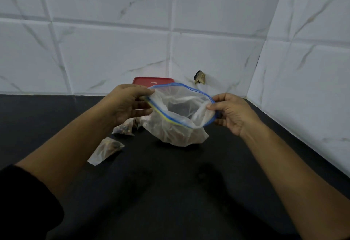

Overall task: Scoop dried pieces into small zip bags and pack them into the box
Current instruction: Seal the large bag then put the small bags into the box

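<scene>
Bag (181, 110), clear w/ blue-yellow zip rim, was held open above black counter (170, 192); brown pieces inside. L hand (128, 103) & R hand (231, 112) each pinched rim.

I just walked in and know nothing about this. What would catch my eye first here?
First, the large clear zip bag in the middle, its blue-edged mouth held open by the left hand and the right hand, brown pieces inside. Left of it, small filled bags lie on the black counter, and a red lid shows behind, by the tiled wall.
</scene>
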A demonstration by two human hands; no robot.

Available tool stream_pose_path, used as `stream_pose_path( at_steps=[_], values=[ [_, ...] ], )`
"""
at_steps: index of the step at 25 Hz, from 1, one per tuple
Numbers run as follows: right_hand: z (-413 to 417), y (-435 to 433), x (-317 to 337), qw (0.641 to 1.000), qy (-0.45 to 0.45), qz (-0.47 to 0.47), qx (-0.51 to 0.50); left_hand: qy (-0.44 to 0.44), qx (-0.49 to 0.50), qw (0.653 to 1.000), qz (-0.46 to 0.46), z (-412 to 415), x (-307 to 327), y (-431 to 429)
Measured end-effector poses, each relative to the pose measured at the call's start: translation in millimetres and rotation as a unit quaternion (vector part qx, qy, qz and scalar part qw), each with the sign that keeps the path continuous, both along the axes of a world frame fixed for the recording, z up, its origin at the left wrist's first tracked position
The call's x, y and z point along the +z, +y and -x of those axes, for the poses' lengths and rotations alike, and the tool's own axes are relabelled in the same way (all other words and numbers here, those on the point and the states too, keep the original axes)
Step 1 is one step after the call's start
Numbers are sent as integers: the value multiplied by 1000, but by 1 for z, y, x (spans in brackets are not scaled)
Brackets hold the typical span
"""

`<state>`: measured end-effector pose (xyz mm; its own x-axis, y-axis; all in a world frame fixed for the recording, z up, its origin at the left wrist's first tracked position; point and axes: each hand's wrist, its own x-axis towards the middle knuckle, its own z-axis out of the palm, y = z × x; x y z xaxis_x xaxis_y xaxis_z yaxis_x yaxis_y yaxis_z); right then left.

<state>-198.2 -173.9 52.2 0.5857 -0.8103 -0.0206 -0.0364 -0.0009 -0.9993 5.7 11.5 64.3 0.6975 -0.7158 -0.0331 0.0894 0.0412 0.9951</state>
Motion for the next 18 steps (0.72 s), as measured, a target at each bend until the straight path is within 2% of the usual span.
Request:
stream_pose_path(
  at_steps=[2,4,6,8,10,11,12,14,16,18],
  values=[
    [-2,-2,-4,993,24,90,-69,-44,30,999,-5,2,0,-1],
    [0,-8,-9,966,58,207,-142,-154,95,983,-36,1,-3,1],
    [4,-11,-9,946,86,266,-165,-263,131,953,-70,0,-4,4],
    [6,-13,-3,966,75,224,-102,-321,115,933,-115,-2,-2,5],
    [9,-12,8,988,41,147,-16,-320,66,936,-133,4,5,8],
    [10,-12,15,991,31,132,8,-353,57,923,-143,9,9,9],
    [11,-11,20,991,25,127,19,-426,69,892,-138,14,11,8],
    [8,-9,26,993,5,117,32,-558,76,823,-70,30,16,4],
    [3,-6,26,994,-16,97,38,-613,12,790,-21,53,18,-6],
    [-2,-3,25,996,-40,64,55,-658,-16,751,-54,75,16,-22]
  ],
)
